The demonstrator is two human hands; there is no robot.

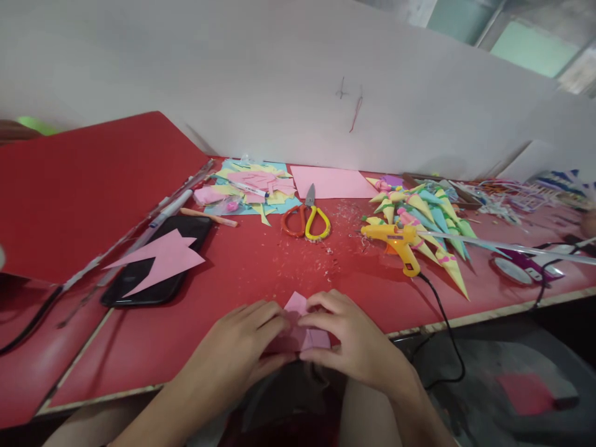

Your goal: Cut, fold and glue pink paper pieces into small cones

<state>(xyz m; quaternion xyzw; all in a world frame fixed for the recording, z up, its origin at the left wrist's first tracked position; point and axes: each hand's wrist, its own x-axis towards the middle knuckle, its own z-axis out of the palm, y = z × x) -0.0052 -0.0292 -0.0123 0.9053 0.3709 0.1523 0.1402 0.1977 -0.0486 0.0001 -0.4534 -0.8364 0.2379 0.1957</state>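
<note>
A folded piece of pink paper lies at the table's front edge between my hands. My left hand grips its left side, fingers curled over the top and thumb low at the edge. On the right side, my right hand pinches the paper, its fingertips meeting near the fold. Both palms hide part of the sheet. Beyond them lie scissors with one red and one yellow handle. To the right of the scissors rests a yellow glue gun with a long clear glue stick in its back.
Cut pink paper lies on a black phone at left. Paper scraps and a pink sheet sit by the wall. Several paper cones are heaped at right. The glue gun's cord hangs over the front edge.
</note>
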